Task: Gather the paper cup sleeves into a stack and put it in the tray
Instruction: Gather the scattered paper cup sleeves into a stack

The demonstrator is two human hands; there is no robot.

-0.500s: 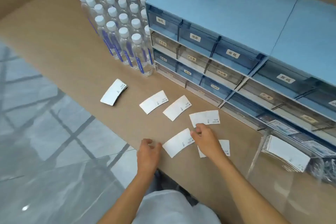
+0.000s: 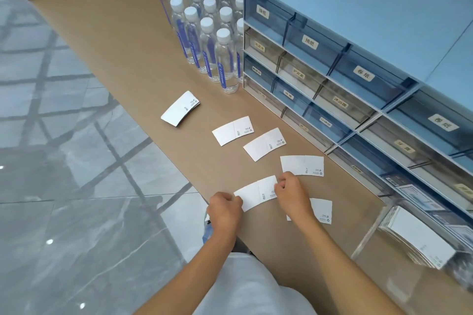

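Note:
Several flat white paper cup sleeves lie on the brown counter. One sleeve [image 2: 256, 193] near the front edge is pinched at its left end by my left hand [image 2: 225, 208] and at its right end by my right hand [image 2: 291, 193]. Another sleeve [image 2: 321, 211] lies partly under my right forearm. Further sleeves lie beyond: one [image 2: 302, 165], one [image 2: 265, 144], one [image 2: 233, 130], and a small pile [image 2: 180, 108] at the far left. A clear acrylic tray [image 2: 368, 235] at the right holds a stack of sleeves [image 2: 414, 240].
A block of water bottles [image 2: 207, 20] stands at the back of the counter [image 2: 115, 54]. A blue drawer cabinet [image 2: 358, 59] with labelled drawers fills the right side. The counter's front edge drops to a grey tiled floor [image 2: 64, 161].
My left hand has moved right and taken hold of the sleeve's left end. My right hand stays at the sleeve's right end.

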